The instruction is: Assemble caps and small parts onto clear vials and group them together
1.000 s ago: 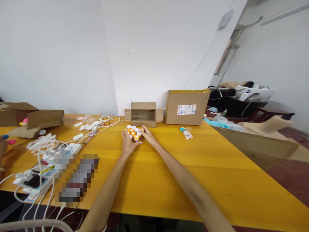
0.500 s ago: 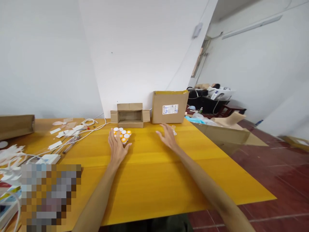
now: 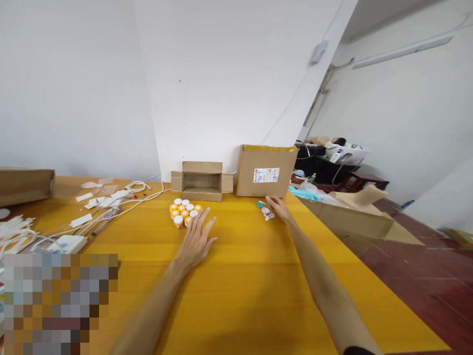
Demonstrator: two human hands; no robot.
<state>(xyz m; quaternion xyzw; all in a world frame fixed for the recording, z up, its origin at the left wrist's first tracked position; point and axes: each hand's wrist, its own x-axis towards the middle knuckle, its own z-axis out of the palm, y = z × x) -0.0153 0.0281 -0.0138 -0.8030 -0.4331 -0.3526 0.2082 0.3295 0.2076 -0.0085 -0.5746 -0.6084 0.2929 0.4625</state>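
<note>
My left hand [image 3: 197,239] hovers with spread fingers at the right edge of a cluster of small orange-and-white capped jars [image 3: 182,208]; its fingertips overlap the nearest ones in view, and touch is hard to judge. My right hand [image 3: 280,209] is farther right, fingers drawn together and bent down beside a few small pieces. Among these are a teal round piece [image 3: 260,204] and several clear or whitish bits [image 3: 266,213]. Whatever the right fingers pinch is too small to make out. An open small cardboard box [image 3: 202,196] stands behind the jars, flaps out, its inside facing me.
A larger closed carton [image 3: 265,190] with a label leans by the wall. White cables [image 3: 138,187], paper scraps [image 3: 82,220] and a power strip [image 3: 70,243] crowd the yellow table's [image 3: 236,276] left side. An open carton [image 3: 343,217] lies beyond its right edge.
My left hand has moved right and nearer to me, uncovering more jars. My right hand has gone from open to fingers drawn together, further right by the small pieces; a teal one now shows.
</note>
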